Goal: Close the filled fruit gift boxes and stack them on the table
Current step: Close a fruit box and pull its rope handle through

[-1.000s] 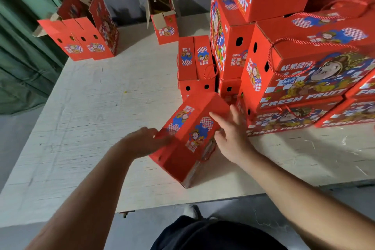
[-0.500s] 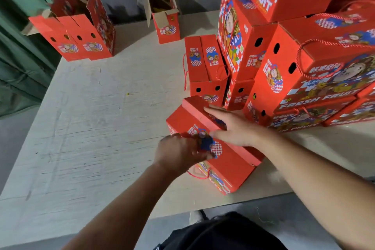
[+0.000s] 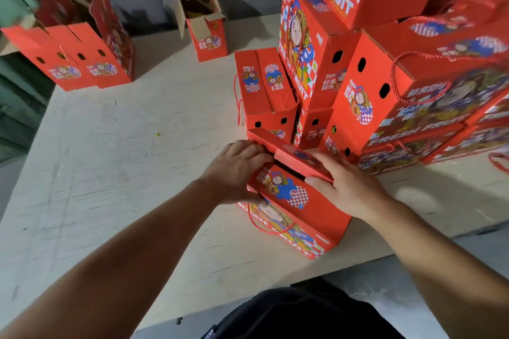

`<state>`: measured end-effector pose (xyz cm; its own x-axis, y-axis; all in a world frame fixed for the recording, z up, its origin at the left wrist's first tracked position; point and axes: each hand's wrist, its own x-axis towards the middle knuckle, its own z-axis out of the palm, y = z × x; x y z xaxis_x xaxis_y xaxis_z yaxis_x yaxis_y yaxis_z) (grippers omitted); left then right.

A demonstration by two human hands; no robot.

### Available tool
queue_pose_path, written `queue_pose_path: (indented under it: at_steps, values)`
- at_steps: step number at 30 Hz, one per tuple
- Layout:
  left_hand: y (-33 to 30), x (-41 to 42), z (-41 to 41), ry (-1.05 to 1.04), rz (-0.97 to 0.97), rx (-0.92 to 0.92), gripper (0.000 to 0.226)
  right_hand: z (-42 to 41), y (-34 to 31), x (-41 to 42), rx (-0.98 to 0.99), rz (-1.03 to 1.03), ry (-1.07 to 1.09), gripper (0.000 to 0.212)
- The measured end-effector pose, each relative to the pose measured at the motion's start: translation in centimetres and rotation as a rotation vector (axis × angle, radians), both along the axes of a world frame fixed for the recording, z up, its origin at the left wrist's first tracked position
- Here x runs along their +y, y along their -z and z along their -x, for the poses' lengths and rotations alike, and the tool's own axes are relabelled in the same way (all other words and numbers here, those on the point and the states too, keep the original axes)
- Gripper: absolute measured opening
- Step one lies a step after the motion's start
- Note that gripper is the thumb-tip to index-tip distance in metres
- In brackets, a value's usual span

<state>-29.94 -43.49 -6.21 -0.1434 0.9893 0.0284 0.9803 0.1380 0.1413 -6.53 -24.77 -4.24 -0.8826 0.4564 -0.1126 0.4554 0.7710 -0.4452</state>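
Red printed cardboard gift box (image 3: 308, 209) stands at centre frame on the pale wooden table (image 3: 110, 173), top flaps not fully shut. Left hand (image 3: 234, 170) grips its left end, fingers curled; right hand (image 3: 347, 187) holds the far flap (image 3: 292, 158), fingers bent over its edge.

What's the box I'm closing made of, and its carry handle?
The red gift box looks like printed cardboard with a slightly glossy face; the open box at the back shows a plain brown inner side. The handle looks like twisted red cord.
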Motion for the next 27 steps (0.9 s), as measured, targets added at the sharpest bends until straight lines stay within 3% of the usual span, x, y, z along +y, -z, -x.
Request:
queue_pose_path:
  at_steps: [5,9,11,15,17,20,23,27]
  values:
    - [0.4,0.0,-1.7,-0.011,-0.024,0.035,0.099,0.8,-1.6,3.7,0.051,-0.066,0.007,0.080]
    - [2.0,-2.2,-4.3,-0.094,-0.248,-0.001,0.094,1.7,-1.7,3.2,-0.059,-0.075,-0.136,0.067]
    - [3.1,-3.3,-5.6,-0.148,-0.367,-0.036,0.095,1.4,-0.5,1.7,-0.148,-0.095,-0.248,0.074]
    - [3.8,-4.0,-6.7,-0.215,-0.434,-0.049,0.101,0.4,1.0,0.6,-0.010,-0.259,-0.215,0.073]
    - [4.0,-4.5,-6.9,-0.310,-0.443,-0.084,0.091,0.4,1.2,0.5,0.030,-0.291,-0.189,0.073]
    - [4.2,-5.3,-6.4,-0.556,-0.432,-0.153,0.066,0.5,1.1,0.7,-0.039,-0.312,-0.200,0.074]
    - [4.2,-4.9,-5.6,-0.620,-0.437,-0.242,0.056,0.9,0.7,1.4,-0.095,-0.349,-0.230,0.072]
    - [3.8,-4.1,-5.8,-0.754,-0.546,-0.554,0.062,1.4,0.5,1.0,-0.215,-0.389,-0.227,0.077]
